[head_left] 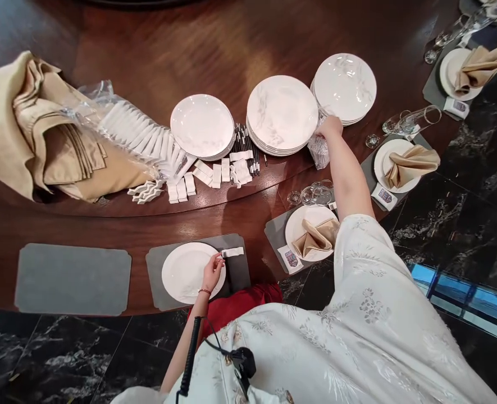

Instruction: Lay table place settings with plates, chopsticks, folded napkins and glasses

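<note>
My left hand (213,273) is over the right side of a white plate (182,273) on a grey placemat (156,286). Its fingers are drawn together near the rim, by a small white paper-sleeved item (233,252); whether they grip anything is too small to tell. My right hand (331,127) reaches across the table, fingers closed on a clear plastic bag (319,152) with whitish contents I cannot make out. That bag lies between two stacks of white plates, a middle stack (282,112) and a right stack (345,87).
Further left are another plate stack (201,124), black chopsticks (252,154), small white packets (217,175), a bag of white wrapped items (134,132) and folded beige napkins (69,140). Set places with napkins (315,238) and glasses (318,193) line the right edge. A bare placemat (73,279) lies left.
</note>
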Demonstrator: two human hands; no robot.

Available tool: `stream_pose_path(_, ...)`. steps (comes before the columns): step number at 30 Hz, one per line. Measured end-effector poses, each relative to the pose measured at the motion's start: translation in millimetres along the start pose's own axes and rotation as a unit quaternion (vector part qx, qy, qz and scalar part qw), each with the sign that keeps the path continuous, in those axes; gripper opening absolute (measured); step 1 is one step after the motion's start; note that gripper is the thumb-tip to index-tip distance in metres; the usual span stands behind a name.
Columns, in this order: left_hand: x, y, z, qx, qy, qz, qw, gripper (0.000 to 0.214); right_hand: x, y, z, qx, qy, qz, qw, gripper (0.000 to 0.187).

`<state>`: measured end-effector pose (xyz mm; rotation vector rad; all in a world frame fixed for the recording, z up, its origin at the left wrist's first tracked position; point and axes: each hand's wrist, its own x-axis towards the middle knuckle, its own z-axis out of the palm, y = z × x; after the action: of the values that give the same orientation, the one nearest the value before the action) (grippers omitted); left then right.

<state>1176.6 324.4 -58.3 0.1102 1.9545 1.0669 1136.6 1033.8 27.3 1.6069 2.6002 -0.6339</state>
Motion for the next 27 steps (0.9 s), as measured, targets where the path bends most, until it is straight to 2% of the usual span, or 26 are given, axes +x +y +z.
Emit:
stream_pose_path(3, -1.0, 2.2, -9.1, 0.013, 0.006, 0.01, 1.0, 0.053, -5.9, -7.8, -23.2, -0.012, -0.02, 0.049, 0.999, 0.066)
stream_pose_path(6, 2.6, 5.3, -20.7, 0.015, 0.021, 0.022, 0.999, 0.047, -37.5, -11.7, -60.4, 0.005, -0.004, 0.003, 1.0, 0.066)
stream_pose_path(9, 10.8, 18.2, -24.7, -0.018, 0.038, 0.04, 0.998, 0.046, -103.9, -9.2, -89.5, 0.062, 0.035, -0.044, 0.996, 0.056)
stream_pose_path(11, 15.6, 35.7, -20.0, -0.064, 0.046, 0.053, 0.995, 0.047, -162.1, -5.6, -91.3, 0.137, 0.04, -0.085, 0.986, 0.043)
stream_pose_path(12, 16.7, 46.6, -15.6, -0.09, 0.046, 0.059, 0.993, 0.048, -193.2, -4.0, -85.4, 0.181, 0.025, -0.105, 0.978, 0.038)
stream_pose_path(15, 13.0, 80.8, 2.4, -0.15, -0.006, 0.084, 0.985, 0.052, -287.4, -3.3, -42.3, 0.303, -0.072, -0.147, 0.939, 0.033)
stream_pose_path(17, 6.1, 97.6, 14.1, -0.197, -0.064, 0.092, 0.974, 0.055, -348.1, -7.6, 1.7, 0.362, -0.148, -0.148, 0.908, 0.037)
stream_pose_path(19, -1.6, 105.2, 22.4, -0.232, -0.115, 0.087, 0.962, 0.054, -405.8, -14.5, 50.8, 0.401, -0.211, -0.127, 0.883, 0.043)
stream_pose_path(21, -7.9, 103.1, 25.6, -0.237, -0.14, 0.083, 0.958, 0.048, -459.0, -21.7, 98.5, 0.416, -0.241, -0.094, 0.872, 0.049)
stream_pose_path(23, -11.8, 92.7, 23.6, -0.209, -0.137, 0.088, 0.964, 0.038, -505.5, -27.5, 139.9, 0.404, -0.237, -0.068, 0.881, 0.049)
stream_pose_path(25, -14.5, 77.1, 17.5, -0.165, -0.13, 0.094, 0.973, 0.032, -542.3, -31.3, 173.7, 0.384, -0.235, -0.053, 0.891, 0.046)
stream_pose_path(27, -17.6, 59.5, 9.9, -0.115, -0.143, 0.093, 0.978, 0.032, -568.2, -33.4, 201.0, 0.393, -0.235, -0.033, 0.888, 0.042)
